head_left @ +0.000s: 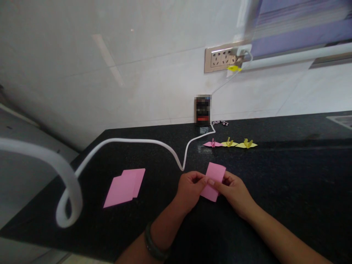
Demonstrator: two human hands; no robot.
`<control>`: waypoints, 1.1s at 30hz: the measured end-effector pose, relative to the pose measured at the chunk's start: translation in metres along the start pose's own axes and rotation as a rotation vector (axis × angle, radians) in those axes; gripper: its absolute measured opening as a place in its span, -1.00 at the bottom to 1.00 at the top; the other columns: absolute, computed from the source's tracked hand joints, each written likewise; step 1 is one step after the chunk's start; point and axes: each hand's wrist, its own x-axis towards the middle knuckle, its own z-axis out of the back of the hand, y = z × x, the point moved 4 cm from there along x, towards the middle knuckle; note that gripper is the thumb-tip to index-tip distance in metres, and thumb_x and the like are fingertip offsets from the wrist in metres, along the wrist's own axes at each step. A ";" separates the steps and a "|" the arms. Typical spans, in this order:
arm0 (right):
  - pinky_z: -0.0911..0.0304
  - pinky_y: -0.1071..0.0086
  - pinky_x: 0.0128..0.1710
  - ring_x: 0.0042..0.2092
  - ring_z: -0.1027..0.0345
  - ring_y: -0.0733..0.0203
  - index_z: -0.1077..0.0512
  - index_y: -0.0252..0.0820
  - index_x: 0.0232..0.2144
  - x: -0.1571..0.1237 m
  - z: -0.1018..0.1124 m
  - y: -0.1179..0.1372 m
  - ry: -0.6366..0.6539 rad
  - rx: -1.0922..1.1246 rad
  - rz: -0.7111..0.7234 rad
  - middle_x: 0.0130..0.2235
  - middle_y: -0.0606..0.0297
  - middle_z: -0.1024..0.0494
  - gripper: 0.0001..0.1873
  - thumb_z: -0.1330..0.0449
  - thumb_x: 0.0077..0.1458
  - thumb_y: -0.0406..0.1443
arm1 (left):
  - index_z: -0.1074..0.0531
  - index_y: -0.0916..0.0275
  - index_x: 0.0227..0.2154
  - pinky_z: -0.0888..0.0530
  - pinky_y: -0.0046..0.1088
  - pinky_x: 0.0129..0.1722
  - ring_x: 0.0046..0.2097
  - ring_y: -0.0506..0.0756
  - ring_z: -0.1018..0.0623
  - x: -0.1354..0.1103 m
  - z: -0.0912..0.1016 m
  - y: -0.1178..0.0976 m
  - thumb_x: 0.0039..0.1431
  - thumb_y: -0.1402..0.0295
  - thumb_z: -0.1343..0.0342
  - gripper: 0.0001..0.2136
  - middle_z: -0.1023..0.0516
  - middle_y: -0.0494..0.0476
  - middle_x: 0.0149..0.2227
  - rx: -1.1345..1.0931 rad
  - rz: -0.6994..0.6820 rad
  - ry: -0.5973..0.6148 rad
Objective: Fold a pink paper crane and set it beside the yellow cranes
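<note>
Both my hands hold one folded pink paper sheet (213, 179) just above the black countertop (288, 176). My left hand (190, 190) pinches its left edge with curled fingers. My right hand (233, 192) grips its right side, thumb pressed on top of the paper. A dark band sits on my left wrist. A couple of loose pink sheets (125, 187) lie flat to the left, apart from both hands.
Three folded paper cranes stand in a row behind my hands: a pink crane (212, 143) and two yellow cranes (238, 143). A white cable (132, 141) loops across the counter from a wall socket (224, 58). A small dark device (202, 110) leans on the tiled wall.
</note>
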 end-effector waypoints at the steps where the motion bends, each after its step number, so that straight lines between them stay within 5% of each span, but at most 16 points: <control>1: -0.22 0.39 -0.44 -0.42 -0.31 0.25 -0.37 -0.23 -0.37 -0.001 -0.002 -0.001 0.015 0.016 0.005 -0.42 0.28 -0.46 -0.73 -0.19 -0.17 -0.20 | -0.40 0.34 -0.55 -0.24 -0.57 -0.53 -0.53 -0.06 -0.31 0.000 0.000 0.000 -0.10 0.25 -0.06 -0.79 -0.38 0.03 -0.58 -0.010 -0.002 -0.008; 11: -0.14 0.47 -0.56 -0.55 -0.21 0.36 -0.37 -0.27 -0.58 0.003 0.008 -0.003 -0.057 -0.092 0.017 -0.57 0.32 -0.38 -0.76 -0.15 -0.13 -0.17 | -0.40 0.35 -0.55 -0.26 -0.57 -0.53 -0.54 -0.07 -0.31 0.001 0.006 0.001 -0.12 0.26 -0.08 -0.80 -0.39 0.03 -0.58 -0.107 0.029 -0.133; 20: -0.17 0.45 -0.52 -0.51 -0.23 0.34 -0.38 -0.28 -0.52 0.003 0.012 -0.005 -0.101 -0.027 0.013 -0.52 0.29 -0.40 -0.75 -0.14 -0.12 -0.16 | -0.40 0.36 -0.58 -0.25 -0.57 -0.54 -0.56 -0.08 -0.30 0.000 0.006 0.000 -0.15 0.28 -0.11 -0.81 -0.38 0.02 -0.61 -0.187 0.067 -0.175; 29: -0.08 0.50 -0.58 -0.57 -0.14 0.38 -0.35 -0.24 -0.50 0.003 0.013 -0.006 -0.148 0.067 0.012 -0.58 0.39 -0.33 -0.77 -0.12 -0.10 -0.16 | -0.42 0.36 -0.56 -0.29 -0.54 -0.50 -0.53 -0.05 -0.36 -0.001 0.000 0.002 -0.15 0.27 -0.11 -0.79 -0.43 0.07 -0.58 -0.149 0.085 -0.078; 33: -0.04 0.50 -0.62 -0.59 -0.10 0.38 -0.32 -0.22 -0.47 0.004 0.020 -0.005 -0.172 -0.058 0.032 -0.59 0.40 -0.29 -0.77 -0.06 -0.05 -0.15 | -0.41 0.36 -0.53 -0.29 -0.52 -0.49 -0.50 -0.02 -0.39 -0.002 -0.004 0.004 -0.13 0.23 -0.09 -0.77 -0.45 0.11 -0.55 -0.042 0.077 -0.001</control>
